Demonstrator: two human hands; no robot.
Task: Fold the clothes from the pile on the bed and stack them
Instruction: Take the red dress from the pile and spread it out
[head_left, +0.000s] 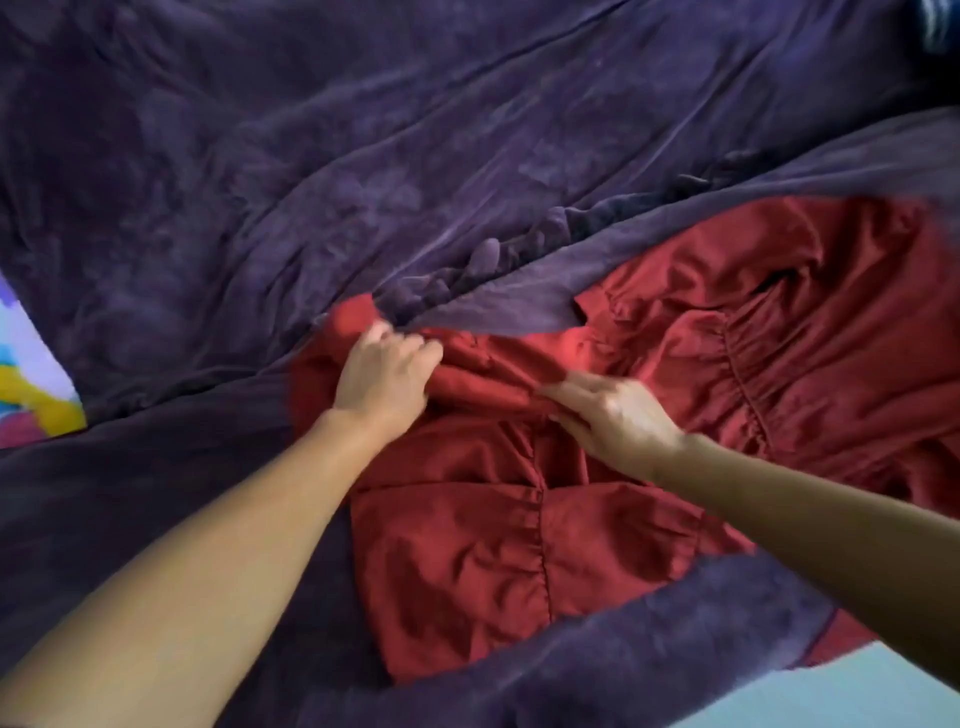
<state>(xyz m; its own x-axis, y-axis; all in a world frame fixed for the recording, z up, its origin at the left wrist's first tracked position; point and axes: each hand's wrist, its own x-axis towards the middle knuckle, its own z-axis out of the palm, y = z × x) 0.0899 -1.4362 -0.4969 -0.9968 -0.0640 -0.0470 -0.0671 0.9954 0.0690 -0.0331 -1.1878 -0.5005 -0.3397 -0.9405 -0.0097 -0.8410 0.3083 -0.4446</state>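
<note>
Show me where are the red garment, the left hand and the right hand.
red garment (457, 561): head view, flat panel near its lower edge.
left hand (384, 374): head view, back of the hand.
right hand (618, 415): head view, back of the hand.

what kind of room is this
Probably a bedroom: a rumpled, plush dark purple blanket covers a bed, a gathered red garment lies spread on it, and a colourful printed cloth shows at the left edge.

Plain red garment (597, 467), dark purple blanket (311, 156), multicoloured cloth (31, 379) in yellow, blue, pink, white
</note>
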